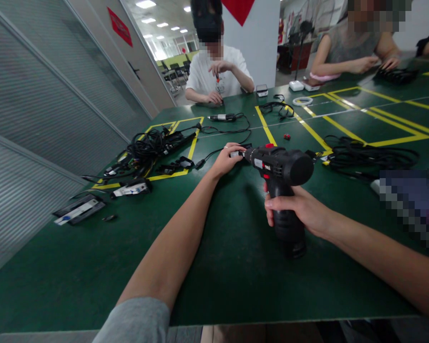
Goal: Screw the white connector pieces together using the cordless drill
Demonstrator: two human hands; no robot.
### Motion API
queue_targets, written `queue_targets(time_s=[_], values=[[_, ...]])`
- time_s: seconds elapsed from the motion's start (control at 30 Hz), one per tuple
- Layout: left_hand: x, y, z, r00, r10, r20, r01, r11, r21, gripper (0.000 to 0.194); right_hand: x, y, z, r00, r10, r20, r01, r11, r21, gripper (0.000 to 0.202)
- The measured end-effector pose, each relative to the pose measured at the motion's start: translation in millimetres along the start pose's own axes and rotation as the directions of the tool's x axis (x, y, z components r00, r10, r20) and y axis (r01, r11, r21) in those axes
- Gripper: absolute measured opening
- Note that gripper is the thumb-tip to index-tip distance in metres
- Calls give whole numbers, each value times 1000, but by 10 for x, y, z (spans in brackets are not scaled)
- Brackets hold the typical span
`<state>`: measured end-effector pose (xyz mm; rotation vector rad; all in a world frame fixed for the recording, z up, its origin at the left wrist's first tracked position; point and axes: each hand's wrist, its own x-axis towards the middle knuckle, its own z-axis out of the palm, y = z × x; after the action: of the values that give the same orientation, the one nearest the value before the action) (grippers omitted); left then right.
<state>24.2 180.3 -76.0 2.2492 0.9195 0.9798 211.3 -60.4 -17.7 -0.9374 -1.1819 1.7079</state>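
My right hand (293,209) is wrapped round the grip of a black cordless drill (289,166) with red details, held above the table and pointing away to the left. My left hand (227,161) is stretched forward, its fingers closed on a black power adapter (237,153) with a pale label, partly hidden by the fingers and the drill. The drill's tip meets or nearly meets the adapter; I cannot tell whether they touch. A cable with a plug (200,164) lies to the left of that hand.
On the green table (214,281), a heap of black cables (153,145) lies left, near loose adapter parts (80,209). Another cable coil (372,155) lies right, behind a blurred flat object (411,200). Yellow tape marks areas. Two people (218,66) work across the table.
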Motion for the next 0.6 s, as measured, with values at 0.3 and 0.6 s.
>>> queue_targets(time_s=[0.3, 0.6], values=[[8, -22, 7, 1000, -1, 0, 1, 1000, -18, 29, -4, -1, 1, 1000, 5, -5, -5, 1000, -4, 22], [9, -26, 9, 1000, -23, 6, 23, 999, -38, 30, -14, -32, 30, 999, 18, -45, -18, 1000, -19, 26]])
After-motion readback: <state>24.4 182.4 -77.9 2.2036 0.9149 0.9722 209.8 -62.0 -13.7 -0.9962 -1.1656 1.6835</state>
